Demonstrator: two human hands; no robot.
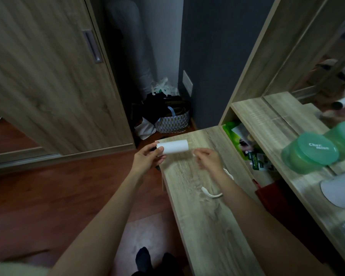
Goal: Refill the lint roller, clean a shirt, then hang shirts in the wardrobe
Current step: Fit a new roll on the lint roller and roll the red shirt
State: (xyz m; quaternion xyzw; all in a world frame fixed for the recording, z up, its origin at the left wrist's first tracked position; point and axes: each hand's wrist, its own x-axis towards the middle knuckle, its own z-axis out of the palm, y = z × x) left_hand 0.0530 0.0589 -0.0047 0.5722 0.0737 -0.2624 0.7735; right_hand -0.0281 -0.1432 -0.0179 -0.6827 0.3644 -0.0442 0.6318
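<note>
**Light paper roll, held by its end**

Over the worktop's (pixel 197 196) far left corner, our left hand (pixel 147 159) clasps the white roll (pixel 173 148) by its left end. Our right hand (pixel 208 159) pinches something small and pale, perhaps the sheet's loose edge. We judge the roll light, a smooth cylinder, crushable, tacky on its face, so we grip the ends. A white curved handle (pixel 213 193) lies behind on the woodgrain.

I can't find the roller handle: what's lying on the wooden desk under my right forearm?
A curved white plastic piece lies on the light wooden desk. The right forearm covers its middle, so its full shape stays hidden.
</note>
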